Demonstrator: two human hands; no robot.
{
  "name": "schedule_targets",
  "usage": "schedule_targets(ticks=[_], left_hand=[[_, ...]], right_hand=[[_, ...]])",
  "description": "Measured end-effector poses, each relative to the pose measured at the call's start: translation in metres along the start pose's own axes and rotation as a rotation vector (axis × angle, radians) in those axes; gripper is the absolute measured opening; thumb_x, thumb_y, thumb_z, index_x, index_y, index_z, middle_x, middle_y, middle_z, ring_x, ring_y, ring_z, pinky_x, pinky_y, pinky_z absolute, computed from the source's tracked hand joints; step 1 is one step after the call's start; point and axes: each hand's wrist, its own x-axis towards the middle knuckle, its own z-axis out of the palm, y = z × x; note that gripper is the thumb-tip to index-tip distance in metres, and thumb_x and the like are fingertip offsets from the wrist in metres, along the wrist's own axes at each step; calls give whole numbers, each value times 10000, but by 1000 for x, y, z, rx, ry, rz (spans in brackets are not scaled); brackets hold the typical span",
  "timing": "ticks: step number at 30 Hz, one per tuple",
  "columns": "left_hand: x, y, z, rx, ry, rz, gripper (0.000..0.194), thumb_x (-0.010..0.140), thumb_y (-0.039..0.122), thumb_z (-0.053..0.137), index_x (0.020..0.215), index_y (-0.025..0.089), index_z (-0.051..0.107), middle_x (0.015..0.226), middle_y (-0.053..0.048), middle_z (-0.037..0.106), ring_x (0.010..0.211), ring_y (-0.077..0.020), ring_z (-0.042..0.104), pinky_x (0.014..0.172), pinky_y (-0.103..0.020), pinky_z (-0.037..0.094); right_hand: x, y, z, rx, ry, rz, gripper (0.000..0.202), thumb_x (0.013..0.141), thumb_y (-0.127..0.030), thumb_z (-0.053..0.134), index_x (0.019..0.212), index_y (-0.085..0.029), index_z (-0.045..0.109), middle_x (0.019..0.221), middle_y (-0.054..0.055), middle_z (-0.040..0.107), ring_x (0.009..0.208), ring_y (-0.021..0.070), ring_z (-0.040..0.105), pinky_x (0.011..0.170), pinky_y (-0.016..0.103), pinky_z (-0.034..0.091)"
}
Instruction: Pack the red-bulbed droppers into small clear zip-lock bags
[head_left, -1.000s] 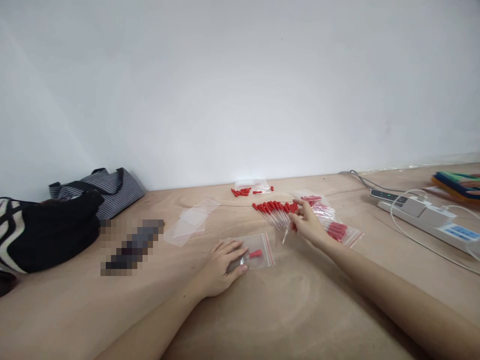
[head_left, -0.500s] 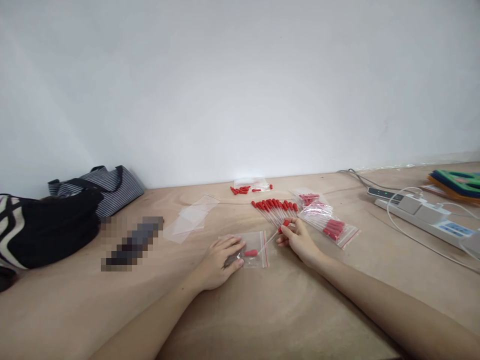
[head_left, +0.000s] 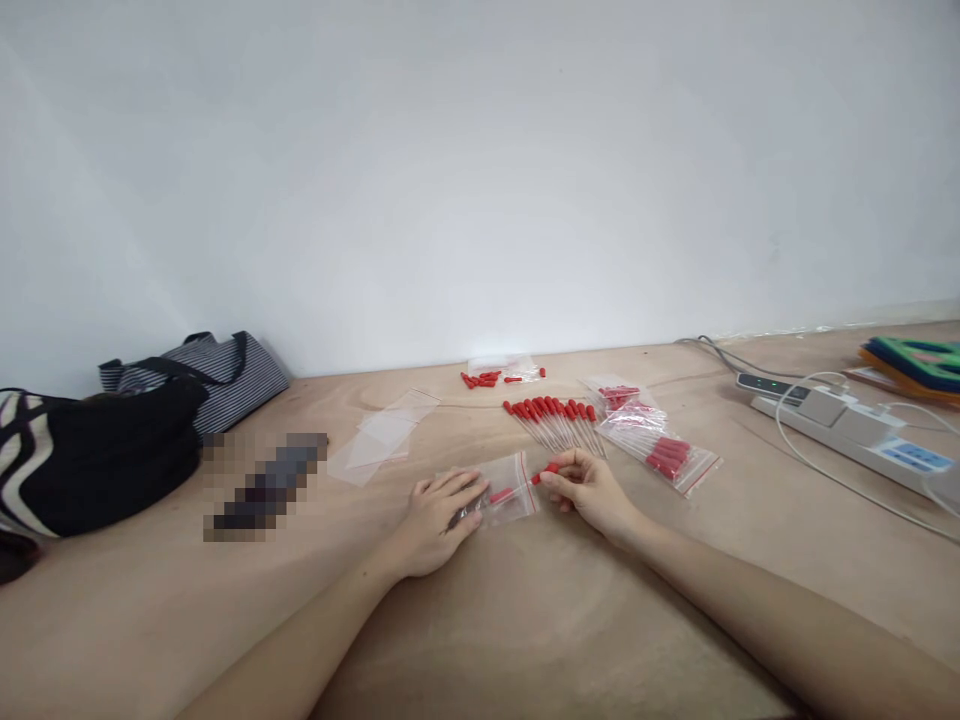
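Observation:
My left hand (head_left: 444, 522) lies with its fingers spread over a clear zip bag (head_left: 517, 506), pressing it on the table. Inside the bag a red-bulbed dropper (head_left: 501, 495) shows, its tube partly under my fingers. My right hand (head_left: 589, 492) pinches another dropper (head_left: 550, 470) by its red bulb at the bag's red-striped mouth. The tube of this dropper points left into the bag and is hard to make out. Just beyond my right hand, a row of loose droppers (head_left: 551, 412) lies fanned out, bulbs away from me.
Filled bags of droppers (head_left: 667, 458) lie to the right. Flat bags (head_left: 382, 435) lie left of centre, and small red bulbs (head_left: 484, 379) near the wall. A power strip (head_left: 855, 430) with cables stands at right. Dark bags (head_left: 112, 460) and a pixelated object (head_left: 266, 490) occupy the left.
My right hand has moved left and slightly nearer me, bringing the dropper's bulb to the bag's mouth. The bag has tilted a little. My left hand stays on it.

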Motion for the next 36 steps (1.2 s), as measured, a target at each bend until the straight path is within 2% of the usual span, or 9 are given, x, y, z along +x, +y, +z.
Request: schedule_targets(ticks=[4, 9, 15, 19, 24, 26, 30, 33, 36], left_hand=[[-2, 1, -10, -29, -70, 16, 420, 853, 353, 382, 1264, 270, 348, 1345, -38, 320, 1235, -237, 246, 952, -461, 220], [-3, 1, -8, -10, -40, 21, 415, 849, 373, 388, 1253, 280, 363, 1340, -37, 330, 1224, -246, 263, 938, -486, 216], [-2, -1, -2, 1, 1, 72, 396, 851, 361, 389, 1241, 294, 377, 1323, -35, 361, 1196, -246, 312, 920, -468, 238], [-2, -2, 0, -10, 11, 78, 410, 851, 367, 390, 1252, 287, 361, 1324, -45, 358, 1197, -252, 310, 919, -471, 243], [-4, -5, -4, -52, 38, 62, 432, 851, 392, 388, 1267, 283, 339, 1341, -45, 329, 1217, -259, 277, 946, -472, 223], [-5, -8, -5, -60, 48, 61, 428, 858, 390, 373, 1269, 272, 339, 1346, -50, 319, 1226, -253, 262, 958, -468, 209], [-7, -13, -4, -56, 18, 107, 418, 855, 411, 377, 1251, 276, 370, 1339, -52, 332, 1225, -242, 270, 975, -462, 181], [-6, -13, -3, -48, 3, 106, 410, 855, 412, 381, 1244, 281, 380, 1333, -54, 342, 1219, -235, 287, 979, -464, 168], [-5, -11, -3, -40, 4, 100, 412, 851, 405, 392, 1241, 271, 389, 1328, -59, 350, 1216, -230, 291, 977, -455, 180]], right_hand=[[6, 0, -7, -187, -169, -58, 263, 566, -358, 660, 686, -139, 579, 540, -24, 551, 413, 54, 388, 414, 200, 291], [10, 4, -6, -451, -308, -179, 206, 649, -304, 591, 763, -148, 662, 592, -2, 584, 500, 84, 431, 482, 210, 326], [16, 6, 7, -486, -482, -265, 175, 693, -282, 543, 721, -155, 659, 523, -22, 532, 455, 69, 390, 443, 189, 294], [18, 9, 13, -446, -345, -254, 84, 643, -238, 589, 640, -154, 590, 503, -39, 506, 447, 69, 411, 433, 183, 309], [25, 4, 4, -410, -395, -182, 79, 627, -226, 587, 621, -158, 547, 510, -40, 522, 457, 75, 451, 456, 188, 351], [35, -5, -10, -523, -270, -193, 75, 641, -232, 564, 631, -157, 563, 575, -14, 574, 511, 92, 501, 499, 199, 381], [66, -28, -44, -999, 139, -207, 78, 623, -146, 521, 611, -159, 597, 662, 25, 623, 641, 132, 555, 581, 210, 383], [87, -34, -55, -1080, 214, -165, 65, 599, -152, 532, 576, -144, 592, 632, 59, 614, 673, 169, 558, 579, 229, 368], [100, -30, -49, -1129, 229, -120, 100, 582, -232, 565, 539, -142, 576, 584, 66, 596, 648, 185, 558, 542, 235, 356]])
